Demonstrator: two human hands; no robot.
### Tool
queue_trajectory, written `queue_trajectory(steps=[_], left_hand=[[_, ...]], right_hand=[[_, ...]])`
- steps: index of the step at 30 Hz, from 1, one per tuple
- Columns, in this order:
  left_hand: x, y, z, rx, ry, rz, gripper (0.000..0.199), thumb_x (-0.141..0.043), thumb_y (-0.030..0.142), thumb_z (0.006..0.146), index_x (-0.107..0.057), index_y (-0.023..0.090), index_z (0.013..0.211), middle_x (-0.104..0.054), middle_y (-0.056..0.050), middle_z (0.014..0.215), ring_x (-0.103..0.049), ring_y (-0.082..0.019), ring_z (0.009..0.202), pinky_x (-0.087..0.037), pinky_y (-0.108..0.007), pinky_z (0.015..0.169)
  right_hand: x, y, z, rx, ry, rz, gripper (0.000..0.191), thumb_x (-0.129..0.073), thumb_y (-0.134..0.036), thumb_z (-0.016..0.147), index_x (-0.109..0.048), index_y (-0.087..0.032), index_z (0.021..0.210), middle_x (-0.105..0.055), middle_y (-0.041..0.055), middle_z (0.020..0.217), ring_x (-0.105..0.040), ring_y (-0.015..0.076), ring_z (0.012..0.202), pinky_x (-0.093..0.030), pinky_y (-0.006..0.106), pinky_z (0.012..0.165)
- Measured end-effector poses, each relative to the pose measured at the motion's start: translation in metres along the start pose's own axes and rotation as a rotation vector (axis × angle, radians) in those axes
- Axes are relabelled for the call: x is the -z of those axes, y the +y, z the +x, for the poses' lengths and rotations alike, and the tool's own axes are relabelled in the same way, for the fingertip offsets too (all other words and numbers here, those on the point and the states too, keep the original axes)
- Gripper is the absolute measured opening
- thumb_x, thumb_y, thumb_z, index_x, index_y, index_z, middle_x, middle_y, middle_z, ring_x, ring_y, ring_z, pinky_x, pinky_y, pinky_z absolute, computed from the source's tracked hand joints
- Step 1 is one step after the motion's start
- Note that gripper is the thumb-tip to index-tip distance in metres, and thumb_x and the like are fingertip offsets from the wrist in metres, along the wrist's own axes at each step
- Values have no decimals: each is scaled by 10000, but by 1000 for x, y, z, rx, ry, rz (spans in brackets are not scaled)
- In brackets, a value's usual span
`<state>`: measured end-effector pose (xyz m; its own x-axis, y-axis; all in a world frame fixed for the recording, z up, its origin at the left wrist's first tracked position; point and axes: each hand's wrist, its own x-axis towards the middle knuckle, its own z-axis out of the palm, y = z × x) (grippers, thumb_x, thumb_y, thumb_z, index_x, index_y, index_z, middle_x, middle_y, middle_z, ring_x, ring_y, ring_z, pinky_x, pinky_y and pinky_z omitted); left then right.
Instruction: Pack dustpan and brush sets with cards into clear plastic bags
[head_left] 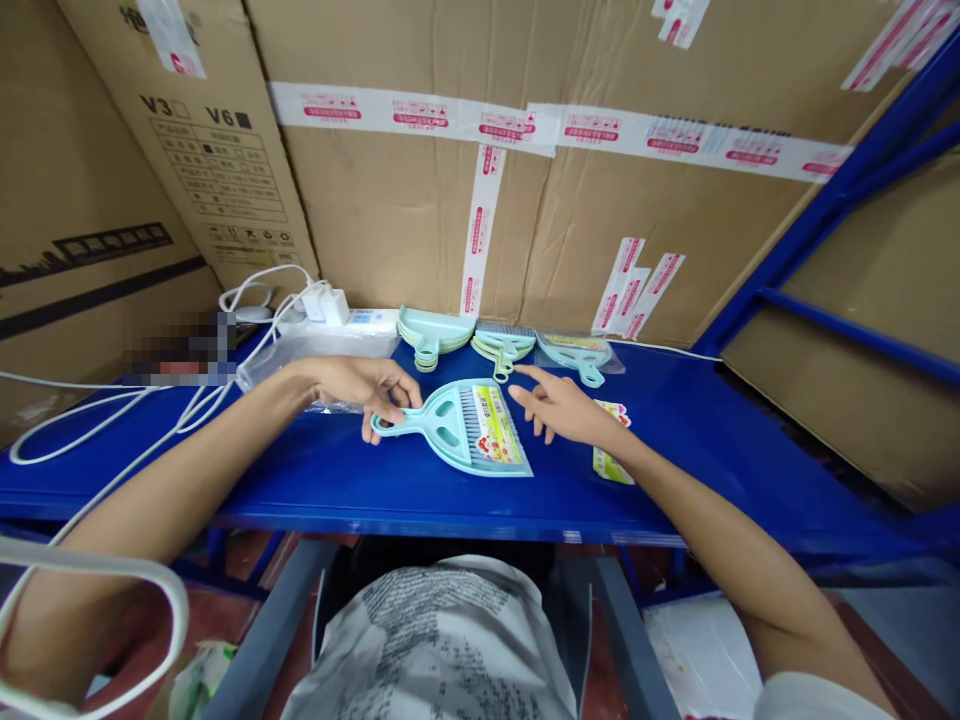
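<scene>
A light-blue mini dustpan (pixel 442 458) lies on the blue table with a matching small brush (pixel 448 424) nested in it. A yellow-green printed card (pixel 496 425) rests over the bristles. My left hand (pixel 367 392) pinches the handles at their left end. Just beyond the far right corner of the dustpan hovers my right hand (pixel 562 405), its fingers apart and nothing in them. Under my right wrist, more printed cards (pixel 613 470) lie on the table, partly hidden by the arm.
Along the back stand stacked dustpans (pixel 435 328), stacked brushes (pixel 504 345) and a bagged set (pixel 576 352). Clear plastic bags (pixel 322 346), a white charger (pixel 326 303) and looping white cables (pixel 199 408) occupy the left. Cardboard (pixel 405 220) walls the back; a blue frame (pixel 840 200) rises at right.
</scene>
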<state>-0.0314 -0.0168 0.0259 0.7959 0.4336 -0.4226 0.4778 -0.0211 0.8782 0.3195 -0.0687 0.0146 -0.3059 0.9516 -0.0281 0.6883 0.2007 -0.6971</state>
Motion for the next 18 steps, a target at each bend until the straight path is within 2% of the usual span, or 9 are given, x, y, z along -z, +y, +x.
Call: queue_trajectory(steps=[5,9,13,16,18], left_hand=[[3,3,-6,-59,45,-5,399,-894,382,837,-714,194,1139,-731,-16,922,-710,-153,657,-645,-282,640],[4,2,-5,-107,105,-13,406,-905,391,818,-715,190,1116,-706,-17,920,-707,-147,676,-643,-275,654],[4,1,-2,-112,188,-16,408,-888,416,840,-703,202,1134,-706,-11,952,-692,-122,657,-651,-290,693],[2,2,-1,-122,204,-30,418,-894,412,830,-704,205,1139,-714,-15,957,-704,-132,666,-658,-312,712],[1,2,-1,-133,207,-31,422,-897,414,826,-707,202,1138,-719,-22,951,-716,-144,679,-659,-317,712]], right_hand=[[3,-10,-4,-122,-71,363,710,-493,-499,1107,-195,-302,1721,-707,34,851,-749,228,661,-631,334,496],[-1,-13,-4,-143,-100,637,692,-462,-499,1119,-122,-364,1706,-765,61,992,-755,208,706,-598,280,501],[-4,-13,-3,-70,-73,803,700,-568,-375,1069,-223,-396,1677,-791,54,1112,-738,174,717,-593,261,544],[-4,-14,-4,-45,-44,824,733,-677,-240,959,-388,-376,1619,-798,42,1144,-770,195,845,-629,291,647],[-4,-14,-4,-40,-35,820,693,-715,-213,913,-498,-338,1559,-801,52,1152,-779,212,917,-642,309,704]])
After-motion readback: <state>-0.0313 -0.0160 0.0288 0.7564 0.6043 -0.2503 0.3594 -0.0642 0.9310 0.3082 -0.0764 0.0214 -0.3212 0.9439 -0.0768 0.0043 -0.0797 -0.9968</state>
